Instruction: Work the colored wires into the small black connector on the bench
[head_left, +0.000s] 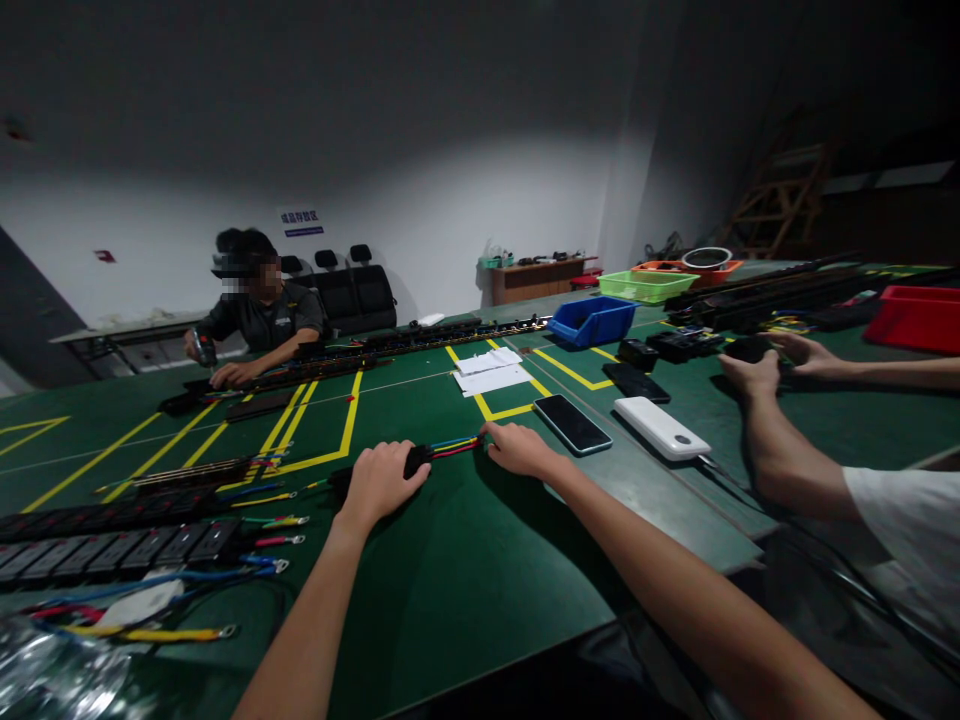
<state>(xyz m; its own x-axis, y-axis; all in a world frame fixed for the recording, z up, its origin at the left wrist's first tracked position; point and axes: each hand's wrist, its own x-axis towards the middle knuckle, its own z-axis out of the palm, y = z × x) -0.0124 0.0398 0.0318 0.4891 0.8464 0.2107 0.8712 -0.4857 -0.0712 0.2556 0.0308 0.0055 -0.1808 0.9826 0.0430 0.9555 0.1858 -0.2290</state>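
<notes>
My left hand [381,485] is wrapped over a dark piece [417,459], most of it hidden under the palm. Out of its right end run blue, yellow and red wires [454,447]. The far ends of these wires are pinched by my right hand [519,450], whose fingertips cover them. Left of my hands lie black socket strips [127,552] with coloured wires ending in ring terminals [281,566]. A phone [572,424] lies just beyond my right hand.
A white power bank [661,428] with a cable, papers [491,371] and a blue bin [591,321] sit on the green table [450,590]. At right a co-worker's hands [752,370] hold a dark part. Across the table another person [259,310] holds a power drill [202,348].
</notes>
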